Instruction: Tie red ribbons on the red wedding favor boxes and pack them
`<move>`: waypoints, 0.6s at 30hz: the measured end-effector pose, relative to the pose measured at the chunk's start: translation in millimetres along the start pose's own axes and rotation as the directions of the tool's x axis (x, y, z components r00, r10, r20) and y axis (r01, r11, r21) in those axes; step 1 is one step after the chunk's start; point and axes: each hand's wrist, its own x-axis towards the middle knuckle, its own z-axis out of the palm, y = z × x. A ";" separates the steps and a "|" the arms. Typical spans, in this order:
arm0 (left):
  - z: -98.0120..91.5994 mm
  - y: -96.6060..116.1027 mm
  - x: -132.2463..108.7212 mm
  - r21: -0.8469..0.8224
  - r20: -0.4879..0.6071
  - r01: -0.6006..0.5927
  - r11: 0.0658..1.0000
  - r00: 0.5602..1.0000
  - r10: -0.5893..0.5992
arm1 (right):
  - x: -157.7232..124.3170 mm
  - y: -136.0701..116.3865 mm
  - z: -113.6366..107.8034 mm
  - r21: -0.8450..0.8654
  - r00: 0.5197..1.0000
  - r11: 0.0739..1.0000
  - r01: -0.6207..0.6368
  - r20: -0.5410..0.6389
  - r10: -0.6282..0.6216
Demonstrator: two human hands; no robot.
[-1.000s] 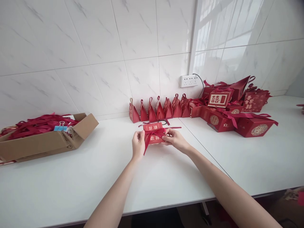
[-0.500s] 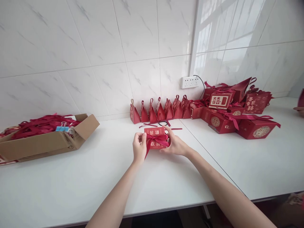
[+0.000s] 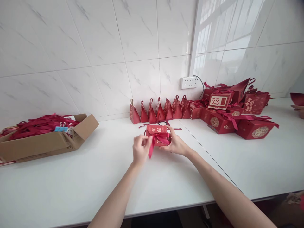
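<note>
White marbled wall tiles [image 3: 95,47] stand behind a long white table [image 3: 71,183], seen in the head view. Work item is a red printed cardboard box [image 3: 156,129], tied with a shiny crimson ribbon bow [image 3: 162,136]. It is located between the two hands, near the middle of the table. Its long axis runs roughly left to right across the person's front; the pale characters on its far panel read upside down from the person's side. One ribbon tail hangs off the near side, pointing toward the person. Contact between box and table cannot be confirmed.

Right hand [image 3: 177,142] grips the right end, digits spread to the far and near edges. Right forearm [image 3: 223,180] slants in from the lower right. Left hand [image 3: 140,148] is blurred, fingers curled narrowly toward the thumb, tips at the left part of the bow; whether they pinch the ribbon cannot be told. Left forearm [image 3: 114,193] rises from the lower left.

Beyond the box lies a loose strip of dark red ribbon [image 3: 177,129]; a row of upright red triangular boxes [image 3: 160,114] stands along the wall. Brown cardboard carton [image 3: 47,145] at left holds crimson ribbons [image 3: 42,125]. Red gift boxes [image 3: 220,123] are piled at right. Another person's hand [image 3: 300,109] shows at the right edge.
</note>
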 end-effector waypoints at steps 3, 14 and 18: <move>-4.8 -24.2 9.7 -0.119 -0.161 0.477 0.871 0.856 -0.491 | 2.2 -2.8 -2.1 -0.011 0.999 1.000 0.006 -0.052 -0.007; -10.1 -15.3 12.5 -0.022 0.168 0.493 0.870 0.859 -0.483 | -133.9 -56.8 -34.7 -0.428 0.790 0.899 -0.088 -0.579 -0.199; -3.3 -8.2 14.4 0.184 0.334 0.399 0.898 0.834 -0.439 | -215.8 -86.4 -54.5 -0.307 0.602 0.901 -0.307 -0.796 -0.066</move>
